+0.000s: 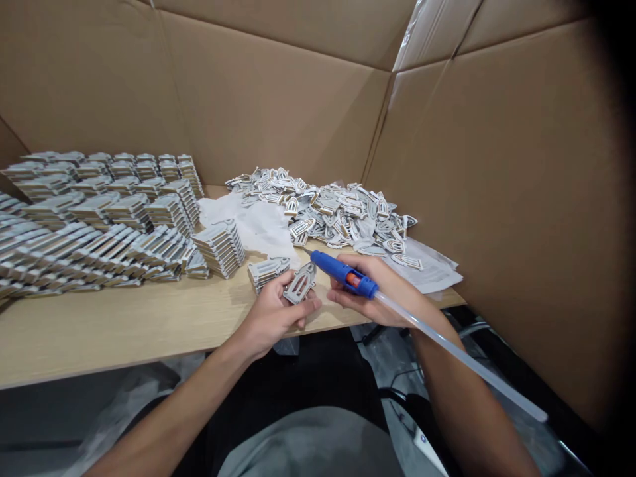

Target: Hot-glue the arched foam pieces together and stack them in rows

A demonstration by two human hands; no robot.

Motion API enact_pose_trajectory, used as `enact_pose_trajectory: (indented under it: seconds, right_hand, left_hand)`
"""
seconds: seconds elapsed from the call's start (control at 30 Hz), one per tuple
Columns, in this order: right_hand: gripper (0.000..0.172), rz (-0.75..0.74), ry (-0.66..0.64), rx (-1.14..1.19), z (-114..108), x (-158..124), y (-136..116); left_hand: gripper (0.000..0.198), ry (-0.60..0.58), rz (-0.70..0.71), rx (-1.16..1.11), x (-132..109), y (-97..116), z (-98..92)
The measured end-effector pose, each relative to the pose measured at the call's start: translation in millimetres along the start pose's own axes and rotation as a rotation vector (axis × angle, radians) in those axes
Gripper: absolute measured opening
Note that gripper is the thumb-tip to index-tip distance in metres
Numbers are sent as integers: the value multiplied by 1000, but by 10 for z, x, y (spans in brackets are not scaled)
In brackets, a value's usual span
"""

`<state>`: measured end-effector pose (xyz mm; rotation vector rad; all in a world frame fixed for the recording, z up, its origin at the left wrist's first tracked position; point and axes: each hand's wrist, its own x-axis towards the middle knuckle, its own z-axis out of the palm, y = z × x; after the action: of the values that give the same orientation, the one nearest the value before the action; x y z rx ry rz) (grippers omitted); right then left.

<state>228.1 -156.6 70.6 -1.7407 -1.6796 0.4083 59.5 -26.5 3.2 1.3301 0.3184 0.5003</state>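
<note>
Between the thumb and fingers of my left hand (271,318) is a small grey arch-shaped piece (300,283) with slots cut through it, tilted towards me. My right hand (370,288) is closed around a blue glue gun (330,266), from whose back a long translucent glue stick (462,358) sticks out to the lower right. The thin nozzle points left, close to the top of the held piece; whether it touches cannot be seen. Just behind my left hand stands a short stack of like pieces (268,270), partly covered by the fingers.
Many stacked pieces (124,212) fill the table's left side, some leaning. A loose heap of pieces (342,212) lies at the back right on white paper (432,268). Cardboard walls (278,99) enclose the wooden table (149,324) at the back and right.
</note>
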Motion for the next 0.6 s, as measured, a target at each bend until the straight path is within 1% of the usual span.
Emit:
enact_pose_trajectory:
  seconds: [0.1,0.23,0.3,0.37,0.47,0.6]
  right_hand:
    - [14,3,25,19,-83,-17,-4]
    - [19,25,62,26,-216,-51,1]
    - [21,32,66,22,-247,-55,7]
    - [22,53,84,11,-233,-40,16]
    - [24,67,136,-34,-144,6,46]
    - [21,19,178,-86,0,56,92]
  left_hand:
    - [41,-14,-6,23,-4,-3,-1]
    - [37,-44,-20,53,-8,-11,2]
    - [34,-64,-13,93,-7,-18,-2]
    - [30,-94,-12,157,-9,-30,-11]
    - [24,-139,3,224,-17,-56,-25]
    - [24,-158,33,262,-28,-77,-30]
